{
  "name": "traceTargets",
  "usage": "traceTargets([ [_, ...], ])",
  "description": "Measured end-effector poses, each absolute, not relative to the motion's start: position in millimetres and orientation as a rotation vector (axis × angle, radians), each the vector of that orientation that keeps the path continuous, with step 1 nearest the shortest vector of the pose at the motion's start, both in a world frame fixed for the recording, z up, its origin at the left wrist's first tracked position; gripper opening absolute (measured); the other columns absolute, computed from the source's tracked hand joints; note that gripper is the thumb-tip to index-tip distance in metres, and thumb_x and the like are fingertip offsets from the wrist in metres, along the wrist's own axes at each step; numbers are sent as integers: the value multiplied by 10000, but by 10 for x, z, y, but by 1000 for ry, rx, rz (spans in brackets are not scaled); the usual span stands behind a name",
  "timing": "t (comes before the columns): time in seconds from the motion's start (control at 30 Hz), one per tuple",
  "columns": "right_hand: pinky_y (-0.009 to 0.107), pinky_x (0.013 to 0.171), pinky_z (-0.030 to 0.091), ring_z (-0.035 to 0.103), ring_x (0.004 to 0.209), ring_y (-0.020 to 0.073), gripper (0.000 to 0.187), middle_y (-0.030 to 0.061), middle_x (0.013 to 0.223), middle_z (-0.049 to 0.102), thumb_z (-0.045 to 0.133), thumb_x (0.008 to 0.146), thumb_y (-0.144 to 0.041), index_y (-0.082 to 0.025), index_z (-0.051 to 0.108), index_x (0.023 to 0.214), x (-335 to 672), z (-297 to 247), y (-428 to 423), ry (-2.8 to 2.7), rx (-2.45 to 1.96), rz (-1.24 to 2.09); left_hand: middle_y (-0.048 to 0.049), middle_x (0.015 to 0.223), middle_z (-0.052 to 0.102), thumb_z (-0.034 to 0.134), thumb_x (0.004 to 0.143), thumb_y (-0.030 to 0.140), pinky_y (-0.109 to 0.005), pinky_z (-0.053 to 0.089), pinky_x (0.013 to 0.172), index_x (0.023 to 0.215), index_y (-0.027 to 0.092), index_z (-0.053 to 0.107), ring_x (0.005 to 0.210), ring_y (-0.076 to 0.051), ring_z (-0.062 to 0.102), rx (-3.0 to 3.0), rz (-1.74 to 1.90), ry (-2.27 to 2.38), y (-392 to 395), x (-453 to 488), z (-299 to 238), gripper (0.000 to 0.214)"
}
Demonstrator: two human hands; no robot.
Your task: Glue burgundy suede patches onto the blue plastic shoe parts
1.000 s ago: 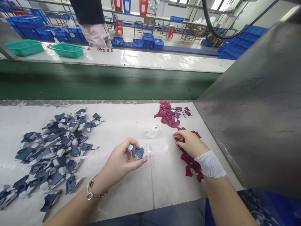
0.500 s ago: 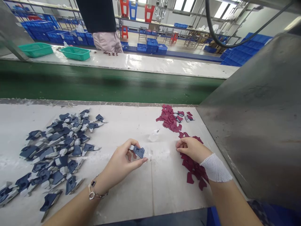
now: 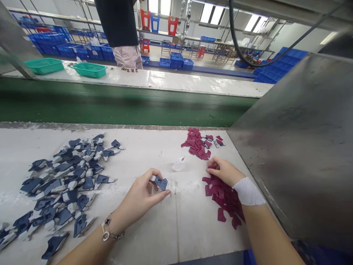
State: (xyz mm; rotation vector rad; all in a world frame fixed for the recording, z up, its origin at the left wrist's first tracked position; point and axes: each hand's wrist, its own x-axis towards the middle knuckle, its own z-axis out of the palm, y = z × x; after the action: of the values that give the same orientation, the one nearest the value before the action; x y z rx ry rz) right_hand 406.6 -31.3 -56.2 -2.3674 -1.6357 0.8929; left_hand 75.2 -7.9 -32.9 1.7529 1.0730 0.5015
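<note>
My left hand (image 3: 140,195) pinches a small dark blue plastic piece (image 3: 161,182) between thumb and fingers, just above the white table (image 3: 176,221). My right hand (image 3: 224,170), with a white mesh band at the wrist, rests with curled fingers on a heap of maroon pieces (image 3: 223,195). Whether those fingers hold a piece is hidden. A second maroon heap (image 3: 197,144) lies farther back. A big scatter of dark blue and grey pieces (image 3: 63,180) covers the table's left side.
A small clear bottle (image 3: 178,165) lies between my hands. A slanted metal panel (image 3: 300,147) walls off the right. Behind the table runs a green conveyor belt (image 3: 116,106). Beyond it are green baskets (image 3: 88,69), blue crates, and a standing person (image 3: 121,29).
My right hand has drawn slightly back and right over the maroon heap. The left hand keeps the blue piece. The view has tilted a little.
</note>
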Motion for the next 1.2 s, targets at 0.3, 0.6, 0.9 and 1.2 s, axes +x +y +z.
traceTargets([
  [0.3, 428, 855, 563, 651, 1001, 219, 304, 86, 1212, 634, 603, 973, -361, -185, 604, 1220, 4050, -539, -120, -1409, -2421, 790, 19, 823, 616, 671, 851, 440, -263, 432, 653, 1007, 241, 537, 693, -162, 566, 1772, 421, 1072, -89, 765, -385, 286],
  [0.6, 407, 818, 579, 665, 963, 210, 280, 76, 1174, 650, 621, 966, -335, -168, 618, 1191, 4114, -620, -15, -1253, -2274, 996, 38, 733, 572, 662, 842, 409, -246, 375, 639, 1010, 231, 531, 651, -155, 483, 1772, 472, 1105, -22, 772, -460, 278],
  [0.9, 394, 794, 584, 668, 941, 201, 288, 78, 1165, 650, 615, 970, -335, -169, 607, 1205, 4262, -454, 14, -1112, -2196, 983, 35, 739, 566, 665, 828, 382, -239, 332, 600, 983, 214, 531, 612, -137, 420, 1744, 550, 1064, -10, 797, -587, 265],
  [1.2, 298, 769, 537, 659, 863, 185, 209, 16, 911, 692, 548, 980, -392, -231, 645, 1072, 3593, 847, -814, -1561, -1812, 606, 20, 773, 631, 700, 755, 294, -237, 399, 617, 915, 199, 524, 657, -143, 543, 1699, 742, 1070, 48, 863, -776, 256],
])
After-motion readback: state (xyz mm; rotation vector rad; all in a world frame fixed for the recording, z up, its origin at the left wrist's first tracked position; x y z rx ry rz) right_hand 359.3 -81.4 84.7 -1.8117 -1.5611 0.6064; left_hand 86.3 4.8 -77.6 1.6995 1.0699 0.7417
